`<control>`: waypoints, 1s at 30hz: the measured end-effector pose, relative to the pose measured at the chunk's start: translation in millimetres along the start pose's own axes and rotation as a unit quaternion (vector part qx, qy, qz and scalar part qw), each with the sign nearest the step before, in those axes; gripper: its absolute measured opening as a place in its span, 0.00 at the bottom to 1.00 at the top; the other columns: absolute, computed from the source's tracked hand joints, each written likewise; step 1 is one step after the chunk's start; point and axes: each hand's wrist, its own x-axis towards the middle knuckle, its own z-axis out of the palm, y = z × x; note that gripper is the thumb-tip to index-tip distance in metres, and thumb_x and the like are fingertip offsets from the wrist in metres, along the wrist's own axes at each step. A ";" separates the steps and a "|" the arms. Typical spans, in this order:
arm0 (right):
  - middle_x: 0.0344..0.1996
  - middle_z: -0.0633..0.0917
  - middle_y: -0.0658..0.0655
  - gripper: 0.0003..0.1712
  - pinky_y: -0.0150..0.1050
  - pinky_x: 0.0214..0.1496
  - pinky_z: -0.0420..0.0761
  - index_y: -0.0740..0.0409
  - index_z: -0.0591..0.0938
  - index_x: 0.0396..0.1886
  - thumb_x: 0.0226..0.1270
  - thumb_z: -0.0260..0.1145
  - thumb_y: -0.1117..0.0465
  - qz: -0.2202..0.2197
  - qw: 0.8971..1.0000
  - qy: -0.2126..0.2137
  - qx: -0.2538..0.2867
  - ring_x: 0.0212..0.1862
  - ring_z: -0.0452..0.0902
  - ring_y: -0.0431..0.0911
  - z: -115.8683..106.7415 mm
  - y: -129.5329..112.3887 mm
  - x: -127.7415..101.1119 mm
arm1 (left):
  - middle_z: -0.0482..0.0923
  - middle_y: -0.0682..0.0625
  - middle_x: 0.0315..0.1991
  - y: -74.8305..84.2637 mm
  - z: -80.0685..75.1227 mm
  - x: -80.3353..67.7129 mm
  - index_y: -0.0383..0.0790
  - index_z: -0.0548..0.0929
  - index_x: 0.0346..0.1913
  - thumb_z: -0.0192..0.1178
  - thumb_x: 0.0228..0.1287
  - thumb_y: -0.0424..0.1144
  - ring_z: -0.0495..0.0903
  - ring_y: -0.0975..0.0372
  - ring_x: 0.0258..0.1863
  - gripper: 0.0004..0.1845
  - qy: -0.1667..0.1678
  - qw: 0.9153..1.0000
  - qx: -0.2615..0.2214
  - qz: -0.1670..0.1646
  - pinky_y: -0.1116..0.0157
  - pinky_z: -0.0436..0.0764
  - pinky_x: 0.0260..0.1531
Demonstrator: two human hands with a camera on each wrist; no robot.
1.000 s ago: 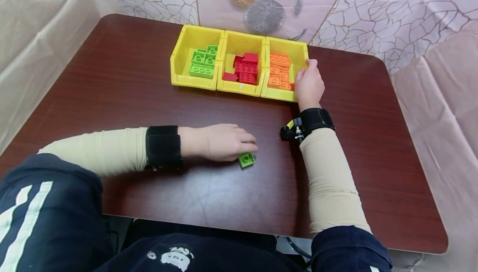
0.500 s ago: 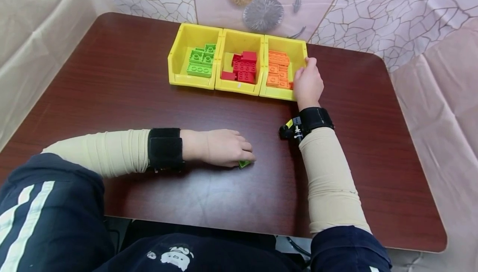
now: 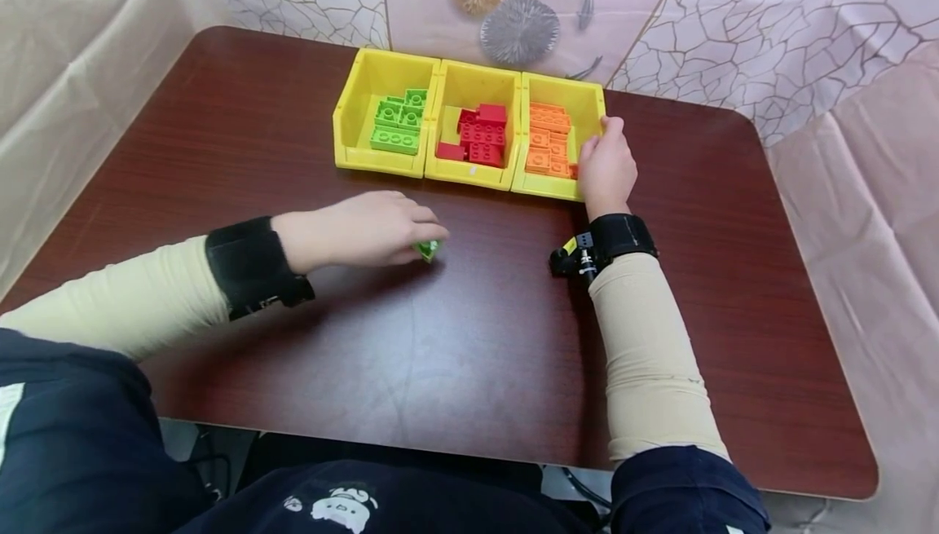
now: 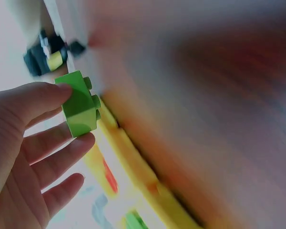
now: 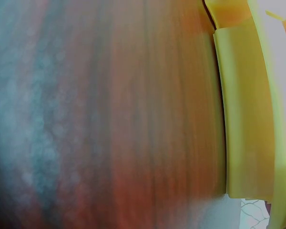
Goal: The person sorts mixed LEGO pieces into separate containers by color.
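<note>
My left hand [image 3: 367, 228] pinches a green toy building block [image 4: 81, 106] between thumb and fingertips, in the air over the table. Only a corner of that block shows in the head view, below the fingers. At the far side of the table, my right hand [image 3: 607, 169] grips the right side wall of the rightmost yellow bin [image 3: 546, 185]. That bin holds several orange blocks [image 3: 548, 139]. The right wrist view shows the bin's yellow front wall [image 5: 245, 114] but not the hand.
Two more yellow bins stand joined in the row: the left bin [image 3: 377, 161] has several green blocks [image 3: 396, 121], the middle bin [image 3: 465, 174] several red blocks [image 3: 482, 134]. All stand on the dark brown table [image 3: 469, 355], before a patterned backdrop.
The left hand has closed its fingers on the green block, lifted it off the table and carried it left and farther from the body. My right hand stays at the bin.
</note>
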 end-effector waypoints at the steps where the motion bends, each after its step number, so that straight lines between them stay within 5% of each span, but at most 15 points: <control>1: 0.56 0.76 0.59 0.24 0.51 0.50 0.71 0.52 0.62 0.65 0.73 0.42 0.53 0.000 1.000 0.001 -0.001 0.51 0.75 0.56 -0.5 0.0 0.5 | 0.80 0.47 0.42 -5.1 -2.9 -4.4 0.37 0.79 0.51 0.65 0.56 0.37 0.79 0.55 0.41 0.19 0.005 1.000 0.000 -0.009 0.57 0.75 0.44; 7: 0.56 0.76 0.59 0.24 0.51 0.50 0.71 0.52 0.61 0.66 0.73 0.41 0.53 -0.003 1.000 0.003 0.001 0.50 0.74 0.56 -2.4 1.8 3.1 | 0.79 0.44 0.46 -46.3 -31.1 -12.5 0.37 0.76 0.55 0.65 0.57 0.37 0.78 0.51 0.44 0.22 0.007 0.992 0.001 -0.127 0.53 0.76 0.44; 12: 0.55 0.77 0.59 0.24 0.51 0.50 0.71 0.52 0.61 0.66 0.73 0.41 0.53 0.001 1.000 0.001 0.001 0.50 0.75 0.56 -0.7 2.0 1.5 | 0.73 0.39 0.53 -85.1 -52.4 1.4 0.35 0.70 0.61 0.59 0.62 0.38 0.74 0.48 0.50 0.24 -0.004 0.966 0.015 -0.259 0.49 0.75 0.43; 16: 0.54 0.77 0.59 0.23 0.51 0.50 0.71 0.52 0.62 0.65 0.73 0.42 0.53 0.001 1.000 -0.001 0.004 0.49 0.75 0.56 2.7 1.1 -1.1 | 0.69 0.37 0.58 -108.4 -54.1 15.0 0.35 0.66 0.64 0.55 0.65 0.38 0.69 0.47 0.56 0.25 -0.029 0.942 0.005 -0.334 0.46 0.72 0.46; 23: 0.54 0.77 0.59 0.23 0.51 0.50 0.71 0.53 0.62 0.65 0.73 0.43 0.54 -0.001 1.000 0.005 0.006 0.49 0.75 0.55 4.4 1.8 -1.9 | 0.67 0.36 0.60 -143.1 -43.9 30.4 0.34 0.66 0.63 0.50 0.66 0.35 0.66 0.45 0.59 0.23 -0.049 0.912 -0.016 -0.408 0.45 0.69 0.51; 30: 0.55 0.76 0.59 0.24 0.50 0.52 0.71 0.52 0.61 0.66 0.73 0.42 0.53 0.001 1.000 -0.001 0.000 0.50 0.75 0.55 0.6 1.9 0.2 | 0.66 0.35 0.62 -159.4 -37.4 39.1 0.31 0.63 0.65 0.47 0.64 0.34 0.66 0.46 0.60 0.26 -0.084 0.909 -0.052 -0.405 0.47 0.65 0.57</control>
